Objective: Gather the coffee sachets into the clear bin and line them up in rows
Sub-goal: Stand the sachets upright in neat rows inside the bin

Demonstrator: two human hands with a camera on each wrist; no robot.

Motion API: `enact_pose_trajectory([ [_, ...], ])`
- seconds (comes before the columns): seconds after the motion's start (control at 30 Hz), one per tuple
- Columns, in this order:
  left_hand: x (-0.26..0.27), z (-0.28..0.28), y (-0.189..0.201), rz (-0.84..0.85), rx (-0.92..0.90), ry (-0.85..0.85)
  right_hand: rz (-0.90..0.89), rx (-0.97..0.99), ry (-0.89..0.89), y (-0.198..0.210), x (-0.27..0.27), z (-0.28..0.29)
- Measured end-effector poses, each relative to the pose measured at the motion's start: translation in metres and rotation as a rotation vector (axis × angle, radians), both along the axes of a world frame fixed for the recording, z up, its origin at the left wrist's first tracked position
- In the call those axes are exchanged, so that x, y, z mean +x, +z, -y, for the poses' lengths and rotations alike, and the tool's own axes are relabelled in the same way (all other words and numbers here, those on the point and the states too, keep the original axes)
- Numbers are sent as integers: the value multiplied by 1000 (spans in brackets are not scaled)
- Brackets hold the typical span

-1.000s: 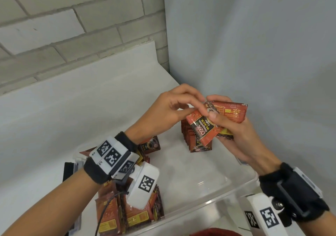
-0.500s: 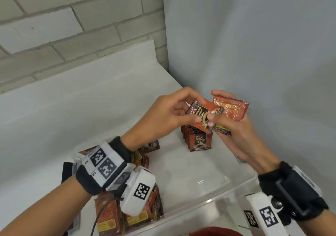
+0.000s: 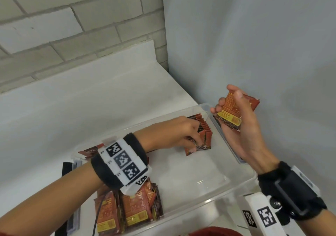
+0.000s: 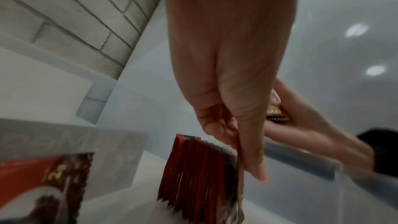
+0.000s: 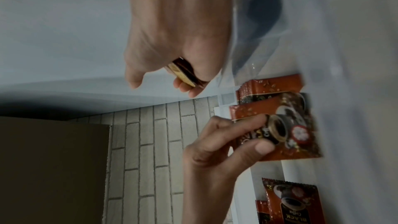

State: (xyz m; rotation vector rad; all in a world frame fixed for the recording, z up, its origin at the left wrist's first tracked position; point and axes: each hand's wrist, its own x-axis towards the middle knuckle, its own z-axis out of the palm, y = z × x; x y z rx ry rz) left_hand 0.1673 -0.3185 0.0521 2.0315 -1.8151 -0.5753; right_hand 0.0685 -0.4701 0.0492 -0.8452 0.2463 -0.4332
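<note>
My left hand (image 3: 174, 133) pinching one sachet (image 3: 197, 147) against the upright row (image 3: 204, 126) in the clear bin (image 3: 209, 184), my right hand (image 3: 241, 126) gripping a small stack (image 3: 231, 112) just right of it.

Bin floor (image 3: 190, 174) open mid; sachet row (image 3: 204, 130) far, loose pile (image 3: 127, 212) near.

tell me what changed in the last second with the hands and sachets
The left hand took one sachet from the right hand's bundle and carried it down into the clear bin, to the front of the standing row. The right hand still grips the bundle above the bin's rim. The loose pile stayed put.
</note>
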Motion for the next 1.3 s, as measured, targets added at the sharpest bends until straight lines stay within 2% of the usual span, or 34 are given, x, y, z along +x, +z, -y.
enact_pose_trajectory([
  [0.13, 0, 10, -12, 99, -5, -106, -15, -16, -19, 0, -1, 0],
  [0.33, -3, 21, -12, 367, -125, -200, -32, -25, -12, 0, -1, 1],
  [0.7, -2, 24, -20, 406, -89, -137, -11, 18, 33, 1, -3, 1],
  [0.9, -4, 24, -20, 351, -30, -128, -35, 92, 47, 3, -4, 2],
  [1.07, -2, 22, -20, 240, -64, -94, -55, 67, 43, 4, -2, 1],
  [1.13, 0, 18, -14, 175, -91, -40, -62, 57, 39, 4, -2, 1],
  [1.23, 5, 13, 3, 53, -15, 104, -78, 53, 36, 3, -2, 2],
  [1.3, 6, 10, 14, 35, -31, 211, -101, 21, 33, 3, -2, 1],
])
